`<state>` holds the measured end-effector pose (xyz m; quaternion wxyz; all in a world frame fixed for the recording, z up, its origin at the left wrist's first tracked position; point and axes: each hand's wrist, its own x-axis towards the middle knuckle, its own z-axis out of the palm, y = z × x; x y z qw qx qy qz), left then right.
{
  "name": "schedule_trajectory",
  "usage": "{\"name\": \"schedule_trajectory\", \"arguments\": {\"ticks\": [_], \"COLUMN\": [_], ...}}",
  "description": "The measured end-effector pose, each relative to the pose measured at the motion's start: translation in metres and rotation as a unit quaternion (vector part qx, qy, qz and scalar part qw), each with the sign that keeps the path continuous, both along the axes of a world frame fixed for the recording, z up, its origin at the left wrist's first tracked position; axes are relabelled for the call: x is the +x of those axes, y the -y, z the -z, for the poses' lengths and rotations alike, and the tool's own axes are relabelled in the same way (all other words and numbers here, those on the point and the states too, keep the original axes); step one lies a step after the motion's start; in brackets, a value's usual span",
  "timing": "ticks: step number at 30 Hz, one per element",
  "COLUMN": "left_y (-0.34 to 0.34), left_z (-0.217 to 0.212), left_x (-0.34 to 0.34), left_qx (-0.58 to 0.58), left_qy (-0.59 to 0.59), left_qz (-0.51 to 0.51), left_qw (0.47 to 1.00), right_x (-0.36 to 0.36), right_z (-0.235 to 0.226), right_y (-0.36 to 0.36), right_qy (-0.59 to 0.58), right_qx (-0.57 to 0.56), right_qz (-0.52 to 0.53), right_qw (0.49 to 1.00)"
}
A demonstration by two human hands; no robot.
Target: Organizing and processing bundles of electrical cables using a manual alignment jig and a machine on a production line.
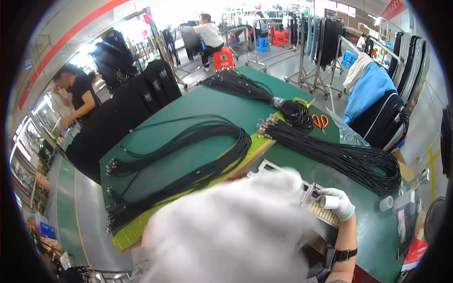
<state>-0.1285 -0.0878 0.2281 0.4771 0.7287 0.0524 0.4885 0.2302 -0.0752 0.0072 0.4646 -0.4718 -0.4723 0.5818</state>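
Note:
My right hand (344, 203), in a white glove, is closed around a short white cylinder (329, 202) that looks like a small cup or spool. Just below it lies a metal-framed device (309, 191) with a row of beige slats (323, 212). A large white blur (226, 226) fills the lower middle. It seems to be my gloved left hand very near the camera, smeared so that its fingers do not show. The blur hides part of the device and the table behind it.
Bundles of black cords with metal ends (330, 153) lie on the green table (181, 111), beside orange-handled scissors (320, 121). Yellow-green tape (130, 236) runs along a strip. Another white cylinder (386, 203) stands at right. Black garments (137, 101) and a person (80, 94) are at left.

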Motion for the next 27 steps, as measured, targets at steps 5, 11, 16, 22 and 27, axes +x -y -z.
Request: {"name": "schedule_trajectory", "arguments": {"ticks": [5,11,16,22,27], "left_y": [0.025,0.03,0.027,0.023,0.024], "left_z": [0.005,-0.019,-0.041,-0.04,-0.03], "left_x": [-0.017,-0.018,-0.001,0.006,0.005], "left_qx": [0.064,0.168,0.234,0.252,0.253], "left_qy": [0.137,0.28,0.362,0.364,0.373], "left_qz": [0.066,0.14,0.183,0.128,0.069], "left_qw": [0.986,0.935,0.884,0.888,0.89], "right_x": [0.007,0.003,0.0,0.003,0.001], "right_z": [-0.004,-0.004,-0.007,-0.007,-0.008], "right_y": [0.007,0.008,0.009,0.007,0.007], "right_qy": [-0.007,-0.014,-0.008,-0.028,-0.029], "right_qx": [0.007,-0.028,-0.022,-0.036,-0.044], "right_qz": [-0.001,0.005,0.032,-0.004,0.03], "right_qw": [1.0,1.0,0.999,0.999,0.998]}}
